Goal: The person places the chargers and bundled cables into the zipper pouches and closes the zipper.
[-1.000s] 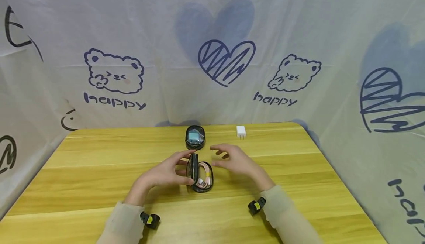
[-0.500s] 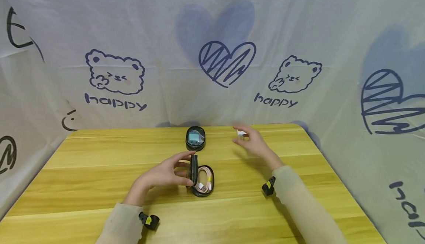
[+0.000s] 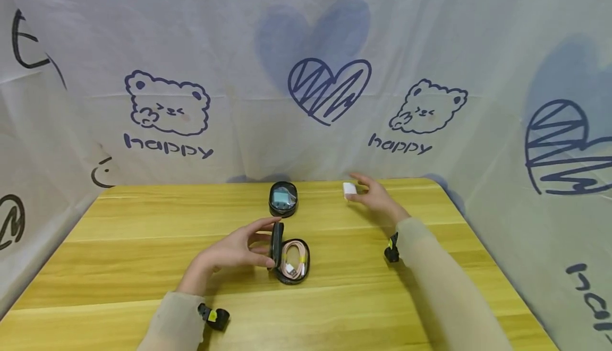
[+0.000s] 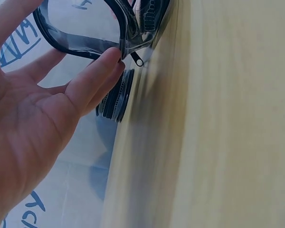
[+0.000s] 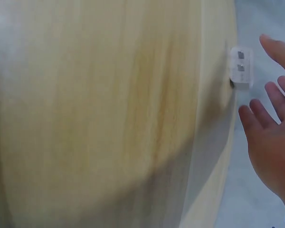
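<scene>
Left hand (image 3: 241, 249) holds lid (image 3: 277, 244) (upright); right hand (image 3: 377, 198) beside charger (image 3: 348, 188).

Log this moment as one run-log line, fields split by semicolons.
left hand: holds lid upright; right hand: beside white charger, not gripping; pink cable: coiled in open case; closed case: farther back

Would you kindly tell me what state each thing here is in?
Near case: open
Lid: raised, held by the left hand
Cable: coiled and tied
Far case: closed
Blue item inside it: enclosed, too small to identify
Charger: unplugged
Right hand: thumb and fingers apart, at the charger
</scene>
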Motion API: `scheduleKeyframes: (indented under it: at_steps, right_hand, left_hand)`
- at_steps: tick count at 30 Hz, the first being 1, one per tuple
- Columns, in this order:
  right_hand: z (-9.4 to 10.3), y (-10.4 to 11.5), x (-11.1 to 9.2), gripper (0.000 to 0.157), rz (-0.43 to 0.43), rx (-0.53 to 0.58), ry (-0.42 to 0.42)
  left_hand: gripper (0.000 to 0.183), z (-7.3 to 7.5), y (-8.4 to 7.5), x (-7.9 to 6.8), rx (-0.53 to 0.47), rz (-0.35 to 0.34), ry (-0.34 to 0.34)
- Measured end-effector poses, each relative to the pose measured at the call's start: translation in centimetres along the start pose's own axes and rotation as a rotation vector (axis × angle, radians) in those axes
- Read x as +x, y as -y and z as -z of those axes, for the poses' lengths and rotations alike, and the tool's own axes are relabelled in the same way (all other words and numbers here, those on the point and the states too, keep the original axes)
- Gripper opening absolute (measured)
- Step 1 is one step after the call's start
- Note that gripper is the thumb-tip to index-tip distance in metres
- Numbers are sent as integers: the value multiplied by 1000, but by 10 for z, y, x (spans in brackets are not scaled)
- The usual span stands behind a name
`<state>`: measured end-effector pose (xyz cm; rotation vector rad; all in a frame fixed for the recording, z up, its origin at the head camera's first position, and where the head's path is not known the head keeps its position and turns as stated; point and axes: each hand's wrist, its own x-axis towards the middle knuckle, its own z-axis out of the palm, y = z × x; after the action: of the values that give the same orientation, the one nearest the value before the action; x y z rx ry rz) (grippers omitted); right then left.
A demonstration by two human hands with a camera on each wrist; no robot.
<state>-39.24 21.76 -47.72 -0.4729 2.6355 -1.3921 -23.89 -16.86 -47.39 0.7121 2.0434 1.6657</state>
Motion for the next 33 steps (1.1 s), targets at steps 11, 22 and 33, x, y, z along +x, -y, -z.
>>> scheduleKeyframes:
  at_steps: [11, 22, 33]
  right_hand:
    - [0, -6, 9, 73, 20, -29, 46]
    - [-6, -5, 8, 55, -33, -127, 20]
    - [-11, -6, 0, 49, -33, -97, -20]
  left_hand:
    - [101, 3, 1, 0, -30, -28, 33]
    - [99, 3, 4, -1, -38, -38, 35]
    - [102, 1, 4, 1, -21, -15, 10]
